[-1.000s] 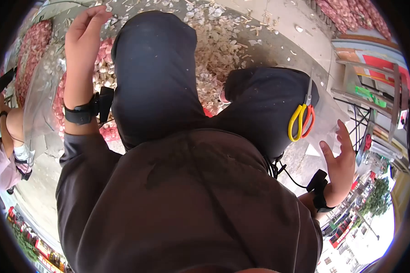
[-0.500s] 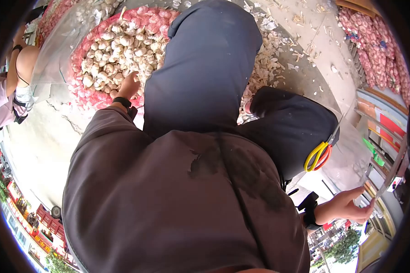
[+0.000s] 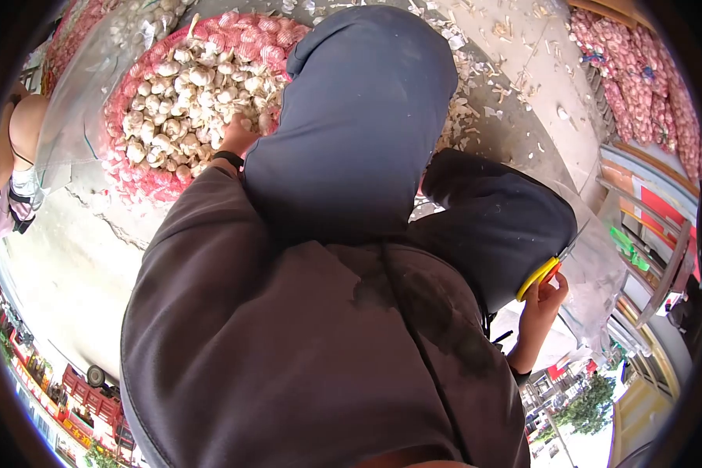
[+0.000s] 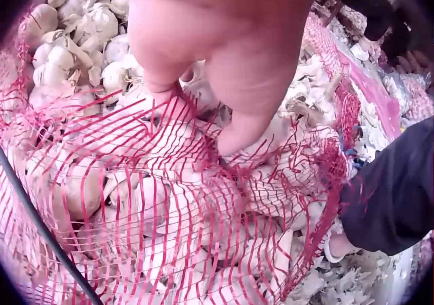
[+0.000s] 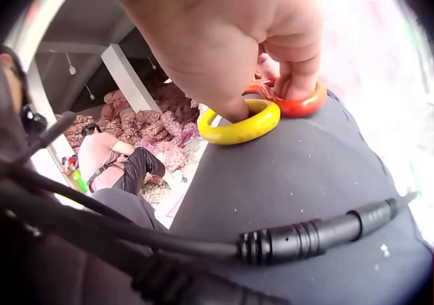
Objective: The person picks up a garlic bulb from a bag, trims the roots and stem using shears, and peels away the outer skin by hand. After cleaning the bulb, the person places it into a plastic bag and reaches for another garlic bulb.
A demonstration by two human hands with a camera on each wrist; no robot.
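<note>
My left hand (image 3: 238, 136) reaches down into the pile of garlic bulbs (image 3: 168, 129), at the edge near my knee. The bulbs fill an open pink mesh bag (image 3: 269, 35). In the left wrist view, the thumb and fingers of the left hand (image 4: 224, 54) point down between the bulbs and the torn netting (image 4: 163, 213); their tips are hidden, and I cannot tell what they grasp. My right hand (image 3: 543, 304) holds scissors (image 3: 532, 282) against my dark trouser leg. Up close, its thumb is in the yellow loop (image 5: 239, 135) and fingers enter the orange loop (image 5: 305, 106).
Garlic skins (image 3: 476, 101) litter the floor past my knees. Clear plastic sheeting (image 3: 78, 117) hangs by the bag. Stacked mesh sacks (image 3: 639, 86) stand at the right, with a wooden rack (image 3: 663, 257) below them. Another person (image 5: 102, 152) sits near piled sacks.
The left hand went from raised beside my leg into the garlic, then deeper. The right hand came from the outer right to the scissors on my leg and took hold of their handles.
</note>
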